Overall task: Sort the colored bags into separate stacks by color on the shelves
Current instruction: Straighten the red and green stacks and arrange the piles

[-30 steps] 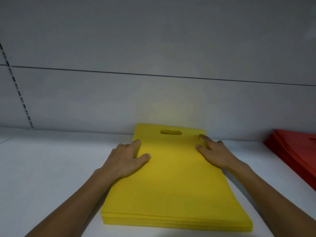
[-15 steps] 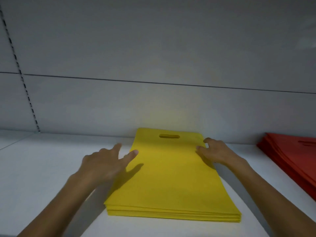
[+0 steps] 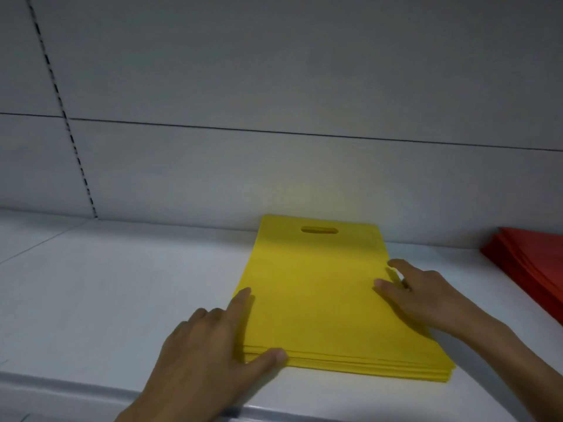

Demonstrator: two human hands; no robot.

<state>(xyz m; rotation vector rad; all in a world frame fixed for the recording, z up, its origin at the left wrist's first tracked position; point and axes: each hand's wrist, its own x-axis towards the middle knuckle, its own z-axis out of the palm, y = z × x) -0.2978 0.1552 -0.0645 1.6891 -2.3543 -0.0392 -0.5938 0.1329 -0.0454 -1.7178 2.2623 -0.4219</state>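
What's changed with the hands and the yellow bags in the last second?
The left hand slid off the top of the yellow stack back to its near left corner, thumb against the front edge. The right hand drew back along the right edge, fingers on top. Nothing gripped. The yellow stack and red stack stayed put.

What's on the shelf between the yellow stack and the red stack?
In the head view, only bare white shelf lies between the yellow stack and the red stack; the right hand rests on yellow's edge.
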